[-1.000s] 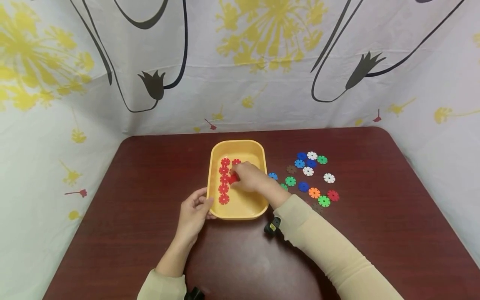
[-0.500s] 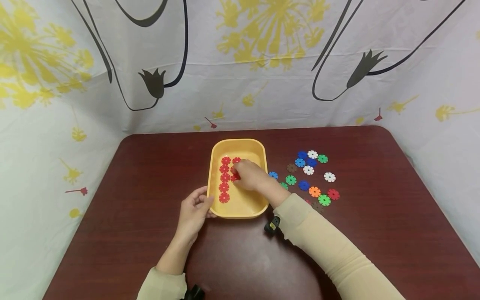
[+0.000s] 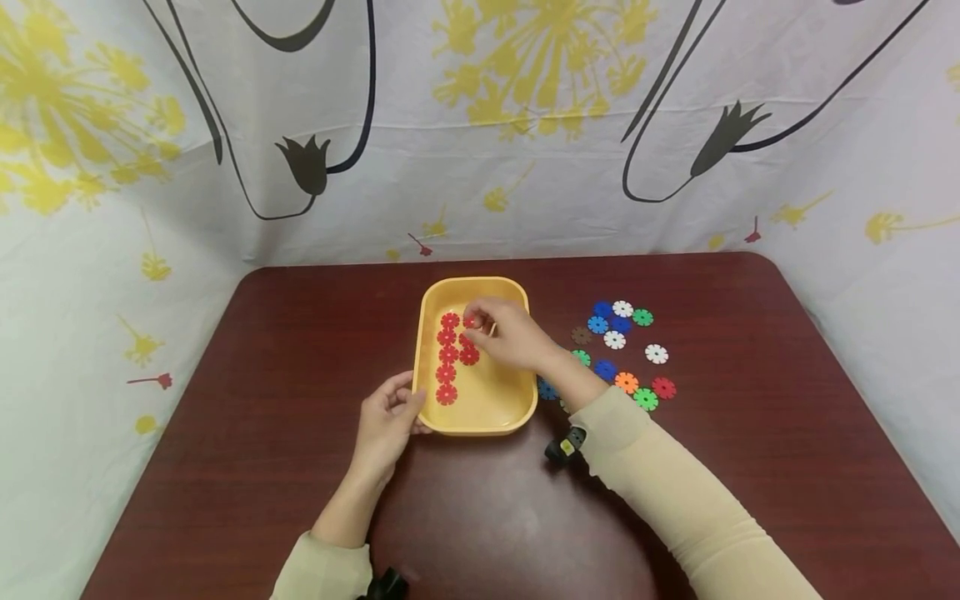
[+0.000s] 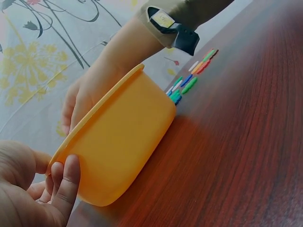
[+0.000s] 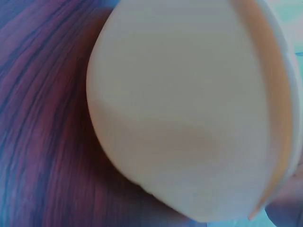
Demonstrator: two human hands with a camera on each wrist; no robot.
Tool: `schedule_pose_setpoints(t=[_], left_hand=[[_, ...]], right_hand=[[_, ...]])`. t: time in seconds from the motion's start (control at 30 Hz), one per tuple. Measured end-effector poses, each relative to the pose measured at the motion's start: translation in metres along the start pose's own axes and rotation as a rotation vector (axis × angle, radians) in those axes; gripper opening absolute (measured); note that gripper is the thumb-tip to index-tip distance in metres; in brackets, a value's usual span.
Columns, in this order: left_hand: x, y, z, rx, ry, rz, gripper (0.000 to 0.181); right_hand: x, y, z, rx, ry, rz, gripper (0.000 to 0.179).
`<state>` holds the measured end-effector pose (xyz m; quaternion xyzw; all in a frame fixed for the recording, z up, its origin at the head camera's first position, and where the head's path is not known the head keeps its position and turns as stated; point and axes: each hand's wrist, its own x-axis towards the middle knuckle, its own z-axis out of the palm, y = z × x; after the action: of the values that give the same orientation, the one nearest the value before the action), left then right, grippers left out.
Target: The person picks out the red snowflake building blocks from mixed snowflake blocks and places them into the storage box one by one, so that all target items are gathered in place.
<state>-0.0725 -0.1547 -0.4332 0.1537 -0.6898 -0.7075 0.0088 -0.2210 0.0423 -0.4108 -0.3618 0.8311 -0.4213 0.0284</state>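
In the head view, a yellow plastic tray (image 3: 491,408) stands on the table. My left hand (image 3: 386,425) grips its near left corner, thumb over the rim and fingers outside, as the left wrist view also shows. Inside the tray, red notched plastic discs (image 3: 447,354) form a left column of several and a right column of 3. My right hand (image 3: 510,333) is over the tray beside the right column, fingers loosely bent, with no disc visible in its grasp. The lowest disc of that column (image 3: 469,356) lies uncovered below the thumb. The right wrist view shows mostly the tray's outer wall (image 5: 180,94).
Right of the tray, loose notched discs lie scattered: blue (image 3: 605,369), white (image 3: 656,354), green (image 3: 646,399), orange (image 3: 626,382), red (image 3: 663,387) and brown (image 3: 581,335). My right forearm hides some. A patterned cloth (image 3: 480,200) hangs behind the dark wooden table (image 3: 315,333).
My right hand has let go of a red disc at the bottom of the right column and lifted slightly up and right. My left hand keeps its grip on the tray.
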Motion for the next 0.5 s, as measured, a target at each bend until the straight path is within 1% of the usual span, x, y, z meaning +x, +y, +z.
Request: schedule_pose_setpoints(t=[0.13,0.27,0.4,0.5], left_hand=[[-0.001,-0.001,0.000,0.000,0.000,-0.003,0.037],[-0.001,-0.001,0.000,0.005,0.001,-0.005,0.038],[-0.001,-0.001,0.000,0.008,0.004,0.004,0.038],[0.000,-0.002,0.000,0.006,0.004,0.012,0.038]], right_hand=[[-0.010,0.003,-0.010,0.060,0.043,0.007,0.010],[-0.019,0.005,-0.021,0.107,0.091,0.022,0.014],[-0.027,0.008,-0.029,0.108,0.136,0.049,0.014],[-0.033,0.010,-0.033,0.104,0.144,0.066,0.014]])
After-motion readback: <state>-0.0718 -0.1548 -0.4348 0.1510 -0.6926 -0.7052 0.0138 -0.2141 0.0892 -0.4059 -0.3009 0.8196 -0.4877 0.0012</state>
